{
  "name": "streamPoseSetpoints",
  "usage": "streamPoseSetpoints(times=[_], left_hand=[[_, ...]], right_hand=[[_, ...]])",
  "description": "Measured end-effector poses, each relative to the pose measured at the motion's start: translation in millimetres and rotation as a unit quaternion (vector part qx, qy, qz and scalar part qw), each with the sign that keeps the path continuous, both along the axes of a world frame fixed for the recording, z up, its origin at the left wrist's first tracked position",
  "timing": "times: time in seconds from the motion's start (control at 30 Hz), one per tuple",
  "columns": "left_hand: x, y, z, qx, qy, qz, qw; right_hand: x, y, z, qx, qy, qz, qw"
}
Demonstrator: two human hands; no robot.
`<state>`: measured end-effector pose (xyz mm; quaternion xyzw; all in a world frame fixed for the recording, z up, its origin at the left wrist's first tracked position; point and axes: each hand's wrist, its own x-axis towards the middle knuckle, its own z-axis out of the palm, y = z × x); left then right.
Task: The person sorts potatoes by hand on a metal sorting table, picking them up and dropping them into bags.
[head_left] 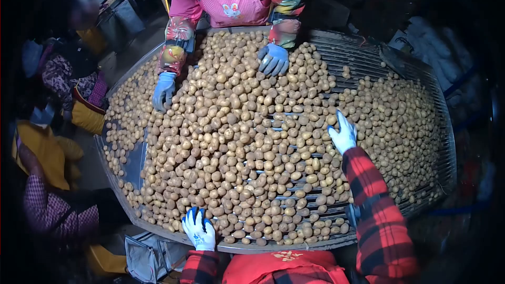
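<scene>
A thick layer of small brown potatoes [230, 133] covers the slatted metal sorting table [336, 42]. My left hand [199, 234], in a white glove with blue fingertips, rests at the near edge with its fingers spread against the potatoes. Farther out to the right, my right hand [344, 135] wears the same kind of glove. Its thumb and a finger are stretched apart over the potatoes, and no potato shows in its grasp. The undersides of both hands are hidden.
Across the table a co-worker in a pink apron [234, 5] has two blue-gloved hands [164, 90] on the potatoes. Other people [63, 208] sit at the left. A grey bag [144, 260] stands near the front left; pale sacks [428, 47] lie at the far right.
</scene>
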<state>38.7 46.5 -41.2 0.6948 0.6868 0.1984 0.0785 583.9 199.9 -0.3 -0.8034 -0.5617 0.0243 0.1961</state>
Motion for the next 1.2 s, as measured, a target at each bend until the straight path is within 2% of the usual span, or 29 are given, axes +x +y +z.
streamPoseSetpoints(times=[0.07,0.1,0.17,0.2,0.23,0.27,0.37,0.43,0.57,0.63,0.67,0.7,0.77,0.83,0.9,0.97,1.03,1.1,1.2], left_hand=[[1,1,3,0.005,-0.001,0.001,1.000],[2,1,4,0.000,0.001,0.005,1.000],[2,1,4,-0.003,-0.004,0.007,1.000],[3,2,6,-0.007,-0.007,0.008,1.000],[4,3,6,-0.009,-0.003,0.008,1.000],[5,4,9,-0.008,-0.007,0.009,1.000],[5,2,9,-0.007,-0.006,0.012,1.000],[5,3,11,-0.001,-0.012,0.004,1.000],[5,2,13,-0.005,-0.020,0.008,1.000],[3,3,10,0.002,-0.015,0.005,1.000],[2,3,10,0.005,-0.018,-0.004,1.000],[2,4,10,0.004,-0.019,-0.002,1.000],[2,3,10,0.013,-0.020,-0.002,1.000],[1,3,8,0.013,-0.023,-0.002,1.000],[3,3,12,0.008,-0.023,0.001,1.000],[2,3,13,0.005,-0.035,0.001,0.999],[-1,1,7,0.019,-0.039,0.007,0.999],[0,2,8,0.022,-0.032,0.014,0.999],[1,4,11,0.016,-0.036,0.014,0.999]], right_hand=[[-24,31,11,-0.128,-0.047,-0.016,0.990],[-40,44,3,-0.105,-0.064,-0.004,0.992],[-79,49,-9,-0.053,0.040,0.037,0.997],[-101,44,-7,-0.062,0.029,0.068,0.995],[-123,35,-6,-0.071,0.018,0.100,0.992],[-137,25,-17,-0.014,0.001,0.128,0.992],[-167,-10,-6,-0.019,0.056,0.179,0.982],[-183,-41,3,-0.038,-0.052,0.225,0.972],[-209,-106,-5,-0.042,0.037,0.262,0.963],[-219,-123,9,-0.101,0.044,0.272,0.956],[-220,-125,14,-0.050,-0.009,0.299,0.953],[-223,-118,26,-0.051,-0.010,0.300,0.952],[-232,-82,48,0.046,-0.079,0.336,0.937],[-254,-39,52,0.051,-0.083,0.366,0.925],[-268,0,15,-0.056,-0.162,0.395,0.902],[-280,13,4,-0.108,-0.241,0.388,0.883],[-272,8,3,-0.153,-0.276,0.400,0.860],[-259,3,4,-0.191,-0.349,0.358,0.845],[-251,3,23,-0.183,-0.415,0.393,0.800]])
